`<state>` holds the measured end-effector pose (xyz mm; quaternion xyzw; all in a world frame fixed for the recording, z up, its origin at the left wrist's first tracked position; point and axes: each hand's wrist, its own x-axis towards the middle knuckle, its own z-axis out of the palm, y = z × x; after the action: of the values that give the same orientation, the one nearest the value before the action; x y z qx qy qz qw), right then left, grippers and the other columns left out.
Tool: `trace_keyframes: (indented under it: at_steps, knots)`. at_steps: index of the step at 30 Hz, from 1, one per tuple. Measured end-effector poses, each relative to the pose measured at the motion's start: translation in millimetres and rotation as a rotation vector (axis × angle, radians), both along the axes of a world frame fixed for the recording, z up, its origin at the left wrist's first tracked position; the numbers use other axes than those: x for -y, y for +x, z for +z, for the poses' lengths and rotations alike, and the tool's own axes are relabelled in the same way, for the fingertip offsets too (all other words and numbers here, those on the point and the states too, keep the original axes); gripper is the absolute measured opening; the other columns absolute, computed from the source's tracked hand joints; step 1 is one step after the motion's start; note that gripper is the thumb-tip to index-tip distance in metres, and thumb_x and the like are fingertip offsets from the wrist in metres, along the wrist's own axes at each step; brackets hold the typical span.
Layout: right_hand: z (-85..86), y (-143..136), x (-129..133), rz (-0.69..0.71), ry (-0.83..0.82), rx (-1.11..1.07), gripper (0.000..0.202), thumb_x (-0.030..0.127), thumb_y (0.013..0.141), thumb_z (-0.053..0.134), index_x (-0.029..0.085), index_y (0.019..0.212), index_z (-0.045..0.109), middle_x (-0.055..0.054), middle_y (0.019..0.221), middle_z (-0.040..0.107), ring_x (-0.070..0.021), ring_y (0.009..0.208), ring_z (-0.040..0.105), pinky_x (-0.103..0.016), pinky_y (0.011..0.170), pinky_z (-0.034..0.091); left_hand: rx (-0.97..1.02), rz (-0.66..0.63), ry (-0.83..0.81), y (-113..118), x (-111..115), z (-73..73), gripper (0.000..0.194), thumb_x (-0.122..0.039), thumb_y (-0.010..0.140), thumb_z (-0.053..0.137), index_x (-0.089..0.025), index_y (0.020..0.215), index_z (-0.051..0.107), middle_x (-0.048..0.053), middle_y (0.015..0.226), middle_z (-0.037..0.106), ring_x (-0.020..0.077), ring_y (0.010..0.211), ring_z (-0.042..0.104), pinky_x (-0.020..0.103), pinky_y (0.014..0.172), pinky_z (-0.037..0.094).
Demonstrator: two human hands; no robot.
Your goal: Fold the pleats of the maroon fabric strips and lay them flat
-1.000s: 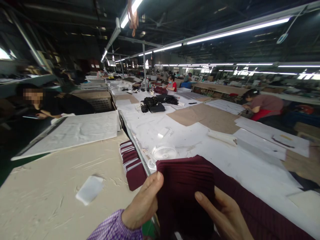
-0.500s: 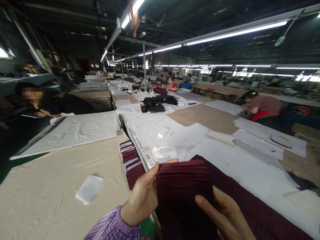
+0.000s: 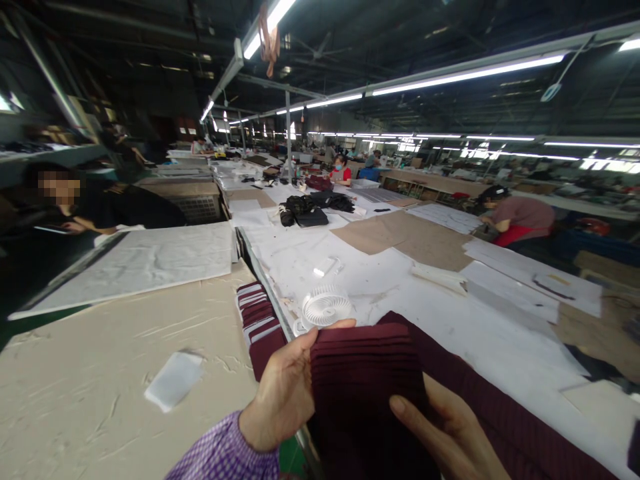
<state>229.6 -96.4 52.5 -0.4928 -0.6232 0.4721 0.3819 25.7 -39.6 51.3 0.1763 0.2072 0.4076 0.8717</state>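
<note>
We held a stack of maroon pleated fabric [image 3: 367,380] in both hands, close to the bottom edge of the view and just above the near end of the white surface [image 3: 450,320]. Our left hand [image 3: 283,397], coming out of a purple checked sleeve [image 3: 225,457], gripped the stack's left side, its thumb lying along the top edge. Our right hand [image 3: 447,433] was closed on the lower right part of the stack, thumb pressed against the front of the cloth and the fingers hidden behind it. More of the same maroon cloth [image 3: 505,420] trailed off to our right across the surface.

Just beyond the stack stood a small white fan [image 3: 325,305], near its upper left corner but not touching it. To the left, in the gap between the two tables, a pile of maroon and white pieces [image 3: 260,320] leaned on edge. On the beige table [image 3: 100,373] to our left lay a small white scrap [image 3: 174,380], and behind it a large white sheet [image 3: 150,260].

Farther along the surface we saw brown paper [image 3: 410,237], then a heap of black garments [image 3: 313,207]. A person in dark clothes [image 3: 95,210] sat at the far left, another in a red apron [image 3: 517,220] bent over at the right, and a third in red [image 3: 343,170] worked in the distance.
</note>
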Motion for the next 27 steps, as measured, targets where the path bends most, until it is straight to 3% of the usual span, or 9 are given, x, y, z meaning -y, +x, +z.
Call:
trace_keyframes:
  at_steps: [4, 6, 10, 15, 17, 20, 23, 27]
  knots:
    - [0.4, -2, 1, -0.039, -0.039, -0.057, 0.03, 0.038, 0.091, 0.055, 0.029, 0.118, 0.063, -0.001, 0.117, 0.067, -0.0203, 0.095, 0.065, -0.026, 0.079, 0.054, 0.061, -0.028, 0.096, -2, 4, -5.1, 0.051, -0.051, 0.088, 0.045, -0.016, 0.12, 0.063, 0.009, 0.111, 0.071, 0.0236, 0.107, 0.063, 0.035, 0.097, 0.043]
    - [5.8, -7, 1, -0.064, -0.044, -0.119, 0.029, 0.04, 0.089, 0.057, 0.026, 0.112, 0.067, -0.002, 0.112, 0.069, -0.0221, 0.095, 0.065, -0.028, 0.08, 0.054, 0.078, 0.004, 0.221, -3, 7, -11.1, 0.051, -0.055, 0.082, 0.054, -0.018, 0.115, 0.066, 0.008, 0.112, 0.071, 0.0259, 0.11, 0.062, 0.037, 0.1, 0.041]
    - [16.0, -18, -1, -0.109, -0.044, -0.215, 0.029, 0.042, 0.083, 0.063, 0.022, 0.103, 0.071, -0.005, 0.105, 0.071, -0.0261, 0.1, 0.064, -0.033, 0.084, 0.054, -0.075, 0.045, 0.428, -1, 16, -21.1, 0.043, -0.033, 0.072, 0.074, -0.022, 0.113, 0.067, 0.006, 0.112, 0.071, 0.0267, 0.111, 0.061, 0.038, 0.103, 0.04]
    - [8.3, -20, -4, -0.165, -0.001, -0.17, 0.026, 0.042, 0.084, 0.063, 0.023, 0.101, 0.069, -0.004, 0.098, 0.071, -0.0219, 0.092, 0.066, -0.029, 0.081, 0.054, -0.251, 0.129, 0.313, 7, 19, -19.8, 0.035, -0.025, 0.077, 0.07, -0.02, 0.112, 0.068, 0.007, 0.109, 0.072, 0.0248, 0.107, 0.063, 0.038, 0.1, 0.044]
    - [3.7, -17, -5, -0.257, 0.101, -0.128, 0.029, 0.039, 0.082, 0.066, 0.027, 0.109, 0.064, -0.003, 0.111, 0.067, -0.0196, 0.094, 0.065, -0.027, 0.08, 0.053, -0.244, 0.135, 0.278, 7, 17, -18.7, 0.034, -0.022, 0.077, 0.07, -0.019, 0.11, 0.068, 0.008, 0.107, 0.072, 0.0246, 0.104, 0.064, 0.038, 0.098, 0.046]
    - [2.0, -10, -8, -0.366, 0.358, -0.028, 0.034, 0.035, 0.081, 0.068, 0.034, 0.113, 0.058, -0.002, 0.137, 0.047, -0.0202, 0.115, 0.055, -0.026, 0.084, 0.052, -0.222, 0.097, 0.258, 4, 14, -18.7, 0.034, -0.018, 0.076, 0.07, -0.02, 0.11, 0.069, 0.008, 0.104, 0.073, 0.0241, 0.101, 0.066, 0.038, 0.096, 0.047]
    - [4.7, -3, -14, -0.305, 0.513, 0.115, 0.027, 0.032, 0.082, 0.067, 0.034, 0.108, 0.059, -0.001, 0.139, 0.041, -0.021, 0.127, 0.044, -0.026, 0.09, 0.049, -0.227, 0.055, 0.277, 1, 14, -18.4, 0.034, -0.017, 0.076, 0.069, -0.021, 0.11, 0.069, 0.007, 0.103, 0.073, 0.023, 0.101, 0.066, 0.037, 0.097, 0.046]
    - [3.9, 1, -19, -0.258, 0.431, 0.126, 0.021, 0.035, 0.082, 0.067, 0.034, 0.102, 0.06, -0.002, 0.135, 0.045, -0.0204, 0.124, 0.047, -0.027, 0.093, 0.048, -0.215, 0.018, 0.296, 0, 16, -15.5, 0.032, -0.017, 0.076, 0.069, -0.023, 0.108, 0.07, 0.006, 0.099, 0.074, 0.0225, 0.099, 0.066, 0.037, 0.098, 0.046]
